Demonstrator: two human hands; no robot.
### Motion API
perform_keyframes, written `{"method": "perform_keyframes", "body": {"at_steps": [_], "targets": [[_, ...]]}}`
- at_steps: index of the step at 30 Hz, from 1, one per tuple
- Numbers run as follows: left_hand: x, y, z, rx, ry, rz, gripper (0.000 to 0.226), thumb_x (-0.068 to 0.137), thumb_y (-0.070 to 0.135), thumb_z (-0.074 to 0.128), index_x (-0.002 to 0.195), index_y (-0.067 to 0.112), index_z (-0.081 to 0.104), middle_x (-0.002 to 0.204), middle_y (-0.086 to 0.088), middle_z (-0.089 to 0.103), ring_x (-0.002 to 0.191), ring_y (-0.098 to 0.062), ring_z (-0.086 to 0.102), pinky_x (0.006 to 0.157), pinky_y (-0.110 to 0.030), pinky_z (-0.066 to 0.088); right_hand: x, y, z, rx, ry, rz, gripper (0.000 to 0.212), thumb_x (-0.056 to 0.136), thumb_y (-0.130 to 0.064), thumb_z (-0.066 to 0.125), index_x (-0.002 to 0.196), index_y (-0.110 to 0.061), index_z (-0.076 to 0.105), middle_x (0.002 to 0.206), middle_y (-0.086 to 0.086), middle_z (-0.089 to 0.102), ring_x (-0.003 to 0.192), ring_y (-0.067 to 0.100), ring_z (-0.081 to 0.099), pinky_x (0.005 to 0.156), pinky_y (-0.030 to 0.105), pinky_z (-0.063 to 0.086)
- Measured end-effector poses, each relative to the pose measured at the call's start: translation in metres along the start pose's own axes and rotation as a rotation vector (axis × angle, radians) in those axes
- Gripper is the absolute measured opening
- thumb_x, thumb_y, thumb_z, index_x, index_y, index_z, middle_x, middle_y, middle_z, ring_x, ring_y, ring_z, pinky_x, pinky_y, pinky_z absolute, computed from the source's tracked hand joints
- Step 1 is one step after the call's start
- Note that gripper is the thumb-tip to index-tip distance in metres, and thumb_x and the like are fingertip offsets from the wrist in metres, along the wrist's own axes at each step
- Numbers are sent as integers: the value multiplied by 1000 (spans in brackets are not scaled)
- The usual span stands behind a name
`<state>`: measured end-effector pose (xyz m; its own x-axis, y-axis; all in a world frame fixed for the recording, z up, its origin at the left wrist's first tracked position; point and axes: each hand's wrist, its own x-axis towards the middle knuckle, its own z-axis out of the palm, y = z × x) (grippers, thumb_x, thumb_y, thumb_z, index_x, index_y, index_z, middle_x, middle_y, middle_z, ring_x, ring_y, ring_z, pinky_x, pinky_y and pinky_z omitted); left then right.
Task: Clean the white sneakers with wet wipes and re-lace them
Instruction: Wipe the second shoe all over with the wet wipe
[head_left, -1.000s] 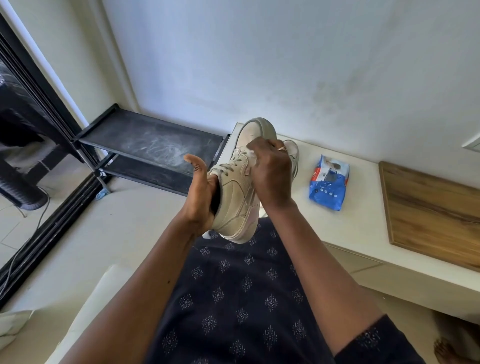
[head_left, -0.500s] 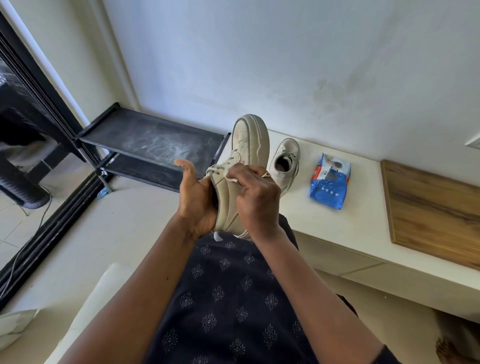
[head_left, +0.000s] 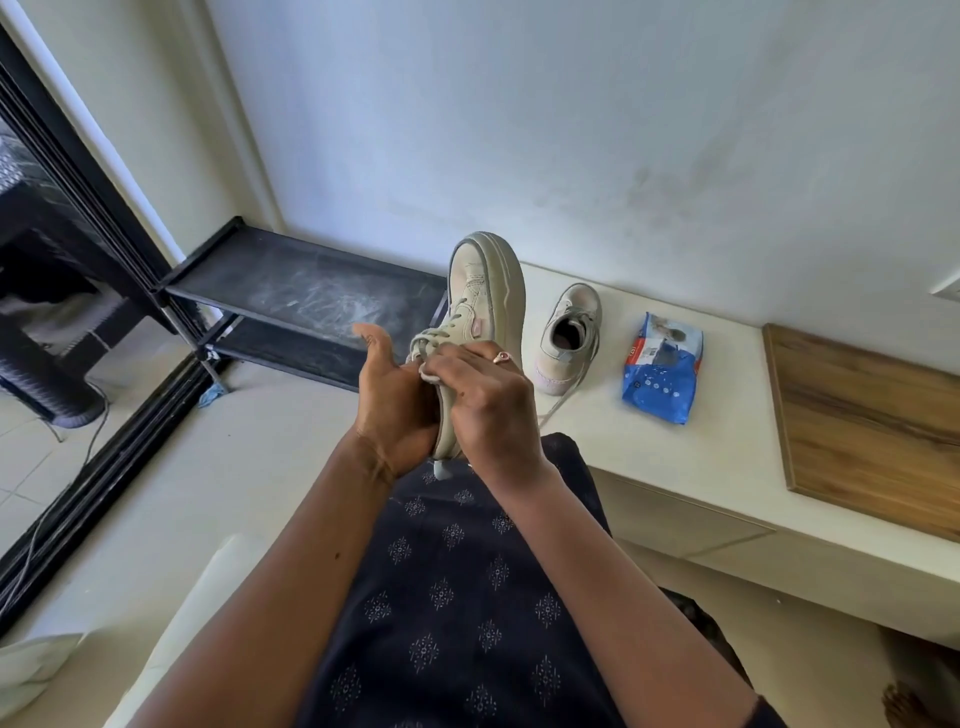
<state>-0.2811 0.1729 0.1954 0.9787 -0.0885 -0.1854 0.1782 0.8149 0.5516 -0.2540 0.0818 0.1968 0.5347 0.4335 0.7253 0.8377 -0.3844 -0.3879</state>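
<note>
though print unreadable on blue wipes pack (head_left: 661, 371), left hand (head_left: 395, 400) round sneaker (head_left: 485, 291), right hand (head_left: 488, 405) pinching wipe (head_left: 430, 373)

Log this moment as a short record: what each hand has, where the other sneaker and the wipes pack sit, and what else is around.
Left hand: grips the held sneaker at its heel end, thumb up
Right hand: pinches a wet wipe against that sneaker by the laces
Second sneaker: on the white ledge, loose lace trailing toward the edge
Wipes pack: blue, on the ledge right of the second sneaker
Also: wooden board on the ledge; black shoe rack at left
</note>
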Motion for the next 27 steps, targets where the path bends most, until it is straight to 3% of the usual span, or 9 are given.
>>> {"method": "perform_keyframes", "body": {"at_steps": [6, 12, 17, 20, 23, 25, 27], "targets": [[0, -4, 3, -2, -53, -8, 115, 67, 90, 11, 117, 1, 63, 110, -16, 65, 109, -29, 61, 103, -39, 44, -4, -1, 2, -2, 62, 90, 27, 65, 16, 68, 85, -2, 72, 91, 7, 73, 83, 25, 68, 72, 35, 54], [2, -3, 1, -41, -17, 7, 111, 73, 87, 8, 123, 4, 61, 120, -23, 61, 110, -34, 61, 92, -40, 52, -28, 4, -14, 52, 11, -13, 17, 73, 5, 56, 79, 1, 70, 87, 7, 72, 79, 24, 65, 68, 35, 53], [6, 1, -4, 1, 89, 54, 104, 76, 84, 4, 131, 10, 52, 120, -16, 63, 106, -29, 63, 93, -40, 52, -46, 5, -20, 81, -18, -122, 24, 63, 19, 76, 78, 1, 70, 84, 4, 71, 77, 18, 61, 67, 26, 51], [6, 4, -6, -35, 106, 70, 104, 78, 83, 8, 131, 6, 53, 122, -17, 62, 108, -30, 63, 92, -41, 52, -47, 2, -17, 70, -31, -163, 16, 78, 14, 66, 86, 2, 71, 89, 6, 70, 81, 21, 60, 67, 30, 53], [5, 6, -2, -28, 82, 63, 104, 79, 82, 11, 132, 1, 49, 119, -21, 62, 107, -32, 63, 88, -40, 54, -33, 2, -14, 12, -51, -138, 15, 77, 12, 62, 86, 2, 68, 90, 8, 69, 81, 26, 63, 70, 32, 51], [4, 4, 1, -49, 39, 57, 104, 77, 81, 18, 136, -1, 44, 122, -24, 59, 113, -33, 59, 97, -41, 49, -16, 2, -11, -16, -38, -54, 16, 76, 4, 55, 85, 3, 68, 89, 10, 70, 82, 29, 64, 72, 34, 52], [3, 1, 1, -55, 0, 38, 105, 75, 81, 23, 141, 0, 37, 130, -23, 52, 125, -32, 49, 110, -43, 34, 2, 3, -8, -38, -16, 32, 23, 81, -3, 45, 82, 3, 68, 85, 11, 70, 79, 31, 64, 70, 36, 54]]}}
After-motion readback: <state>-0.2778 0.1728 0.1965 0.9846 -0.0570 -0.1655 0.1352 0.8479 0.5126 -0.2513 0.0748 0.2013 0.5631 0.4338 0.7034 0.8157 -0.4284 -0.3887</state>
